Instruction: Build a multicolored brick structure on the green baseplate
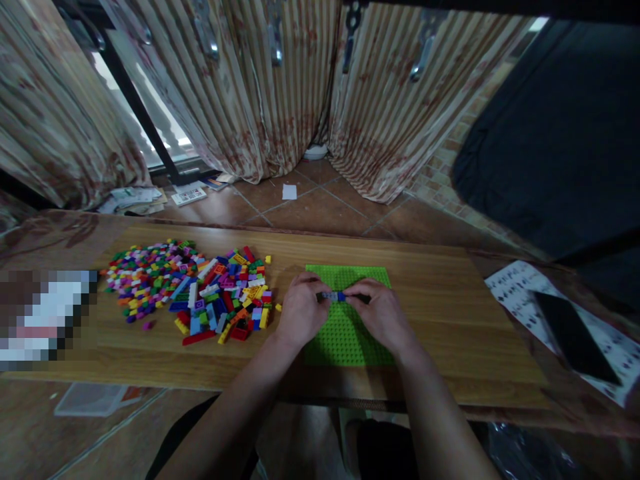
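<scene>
Bricks (334, 296), pinched in the fingertips of both the left hand (301, 308) and the right hand (382, 311) over the plate (345, 343), should be light, rigid, slightly slick and sturdy, probably best held by their sides, clear of any studs.

The bench (440, 300) looks like smooth, grained wood; the studded baseplate (347, 347) at centre and the bricks (215, 293) left of it, plastic; the upper curtains (290, 113), matt cloth.
</scene>
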A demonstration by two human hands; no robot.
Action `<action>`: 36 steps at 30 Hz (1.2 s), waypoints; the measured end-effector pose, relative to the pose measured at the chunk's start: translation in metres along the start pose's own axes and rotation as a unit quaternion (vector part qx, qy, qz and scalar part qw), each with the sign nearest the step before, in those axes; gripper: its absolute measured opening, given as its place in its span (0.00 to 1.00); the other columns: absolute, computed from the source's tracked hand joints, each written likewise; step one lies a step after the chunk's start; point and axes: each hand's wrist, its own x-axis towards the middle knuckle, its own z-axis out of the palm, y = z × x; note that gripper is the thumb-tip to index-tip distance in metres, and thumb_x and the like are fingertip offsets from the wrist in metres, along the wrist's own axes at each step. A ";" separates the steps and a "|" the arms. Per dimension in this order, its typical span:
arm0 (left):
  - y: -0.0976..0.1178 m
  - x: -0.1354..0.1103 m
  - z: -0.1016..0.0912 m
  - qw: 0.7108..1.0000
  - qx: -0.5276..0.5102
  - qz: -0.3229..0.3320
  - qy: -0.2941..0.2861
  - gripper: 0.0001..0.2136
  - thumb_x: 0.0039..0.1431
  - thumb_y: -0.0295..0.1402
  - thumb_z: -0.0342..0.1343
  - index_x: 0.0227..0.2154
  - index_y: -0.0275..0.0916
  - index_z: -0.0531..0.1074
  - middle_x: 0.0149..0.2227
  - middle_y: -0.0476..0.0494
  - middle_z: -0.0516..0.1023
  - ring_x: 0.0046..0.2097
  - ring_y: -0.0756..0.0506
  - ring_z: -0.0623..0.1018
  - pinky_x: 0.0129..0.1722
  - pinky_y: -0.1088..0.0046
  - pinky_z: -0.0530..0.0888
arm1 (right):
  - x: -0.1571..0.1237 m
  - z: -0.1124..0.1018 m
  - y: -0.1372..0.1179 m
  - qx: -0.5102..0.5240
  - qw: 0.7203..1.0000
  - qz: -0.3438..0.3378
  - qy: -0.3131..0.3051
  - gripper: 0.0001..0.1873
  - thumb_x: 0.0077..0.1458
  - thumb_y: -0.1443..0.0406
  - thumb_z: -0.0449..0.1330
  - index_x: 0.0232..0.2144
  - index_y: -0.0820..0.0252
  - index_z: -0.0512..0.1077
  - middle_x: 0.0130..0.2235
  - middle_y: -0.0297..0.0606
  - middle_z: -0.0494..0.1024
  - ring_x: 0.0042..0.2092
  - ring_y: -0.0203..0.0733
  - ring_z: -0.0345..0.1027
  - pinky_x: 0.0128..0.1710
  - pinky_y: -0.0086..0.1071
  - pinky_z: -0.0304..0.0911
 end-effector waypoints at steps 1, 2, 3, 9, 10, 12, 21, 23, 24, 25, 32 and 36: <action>0.000 0.001 0.000 1.000 -0.002 -0.004 -0.002 0.08 0.50 0.23 0.62 0.32 0.42 0.82 0.43 0.42 0.79 0.49 0.44 0.76 0.55 0.64 0.72 | 0.000 0.000 0.000 0.001 1.000 -0.001 -0.002 0.07 0.52 0.72 0.63 0.32 0.56 0.80 0.35 0.37 0.79 0.39 0.42 0.72 0.44 0.38 0.64; 0.000 0.001 0.000 1.000 -0.005 -0.005 -0.005 0.08 0.50 0.23 0.62 0.32 0.42 0.82 0.43 0.42 0.78 0.49 0.44 0.76 0.55 0.64 0.72 | 0.000 0.000 0.000 0.002 1.000 -0.002 -0.003 0.08 0.53 0.72 0.62 0.32 0.56 0.80 0.35 0.36 0.79 0.39 0.42 0.72 0.44 0.38 0.64; 0.000 0.002 -0.001 1.000 -0.007 -0.005 -0.009 0.08 0.50 0.23 0.63 0.32 0.42 0.82 0.43 0.42 0.78 0.48 0.44 0.76 0.55 0.64 0.72 | 0.000 0.000 0.000 0.003 1.000 -0.004 -0.004 0.08 0.53 0.72 0.62 0.32 0.56 0.80 0.35 0.36 0.79 0.39 0.42 0.72 0.44 0.38 0.64; 0.000 0.002 0.000 1.000 -0.009 -0.003 -0.010 0.09 0.48 0.22 0.62 0.31 0.42 0.82 0.43 0.42 0.78 0.49 0.43 0.76 0.54 0.62 0.73 | -0.001 0.000 -0.001 -0.006 1.000 -0.011 -0.011 0.08 0.53 0.72 0.63 0.32 0.55 0.80 0.34 0.36 0.79 0.39 0.42 0.72 0.43 0.38 0.64; 0.000 0.001 0.000 1.000 -0.009 -0.003 -0.007 0.10 0.48 0.22 0.62 0.31 0.42 0.82 0.43 0.43 0.78 0.49 0.43 0.76 0.54 0.62 0.73 | -0.001 0.000 -0.001 -0.009 1.000 -0.013 -0.010 0.08 0.53 0.72 0.63 0.32 0.55 0.80 0.34 0.36 0.79 0.39 0.42 0.72 0.43 0.38 0.64; -0.001 0.000 0.001 1.000 -0.008 -0.001 0.001 0.09 0.49 0.23 0.62 0.31 0.43 0.82 0.43 0.43 0.78 0.49 0.43 0.76 0.54 0.61 0.73 | -0.001 0.000 -0.001 -0.013 1.000 -0.017 -0.008 0.08 0.53 0.72 0.63 0.32 0.56 0.80 0.35 0.36 0.79 0.39 0.42 0.72 0.43 0.38 0.64; -0.005 -0.005 0.000 0.999 -0.015 0.040 -0.004 0.06 0.56 0.28 0.60 0.35 0.40 0.81 0.44 0.40 0.77 0.49 0.42 0.76 0.53 0.62 0.73 | 0.000 -0.001 -0.003 -0.010 1.000 -0.005 -0.014 0.07 0.53 0.71 0.63 0.32 0.56 0.79 0.35 0.37 0.79 0.39 0.43 0.72 0.45 0.39 0.65; -0.005 -0.005 0.000 0.999 -0.017 0.043 -0.004 0.06 0.56 0.27 0.60 0.35 0.40 0.81 0.45 0.40 0.77 0.49 0.42 0.75 0.53 0.62 0.73 | -0.001 -0.002 -0.003 -0.011 1.000 -0.003 -0.019 0.08 0.54 0.72 0.62 0.33 0.56 0.79 0.36 0.37 0.79 0.40 0.43 0.72 0.46 0.39 0.64; -0.005 -0.005 0.000 0.999 -0.018 0.043 -0.002 0.07 0.55 0.26 0.60 0.35 0.39 0.80 0.45 0.40 0.77 0.49 0.42 0.75 0.53 0.62 0.73 | -0.001 -0.003 -0.002 -0.014 1.000 -0.004 -0.023 0.08 0.54 0.72 0.62 0.33 0.56 0.79 0.37 0.37 0.79 0.41 0.43 0.72 0.46 0.40 0.64; -0.005 -0.005 0.000 0.999 -0.017 0.043 0.001 0.07 0.55 0.26 0.60 0.36 0.39 0.80 0.45 0.40 0.76 0.49 0.43 0.75 0.53 0.62 0.73 | -0.001 -0.003 -0.002 -0.017 1.000 -0.005 -0.026 0.09 0.53 0.72 0.62 0.34 0.55 0.79 0.37 0.37 0.79 0.41 0.43 0.72 0.47 0.40 0.64; -0.004 -0.006 0.003 0.998 0.017 0.059 0.002 0.06 0.57 0.29 0.61 0.37 0.43 0.80 0.44 0.44 0.77 0.49 0.44 0.75 0.54 0.61 0.70 | -0.002 -0.007 0.008 -0.033 0.999 -0.023 -0.018 0.10 0.54 0.71 0.61 0.37 0.55 0.79 0.38 0.38 0.79 0.43 0.45 0.70 0.47 0.42 0.64; -0.003 -0.004 0.004 0.997 0.030 0.065 -0.005 0.06 0.58 0.31 0.60 0.37 0.44 0.80 0.43 0.45 0.78 0.48 0.44 0.74 0.55 0.61 0.69 | -0.002 -0.011 0.014 -0.032 0.999 -0.022 -0.004 0.10 0.54 0.71 0.61 0.36 0.54 0.79 0.38 0.38 0.78 0.42 0.44 0.71 0.47 0.42 0.65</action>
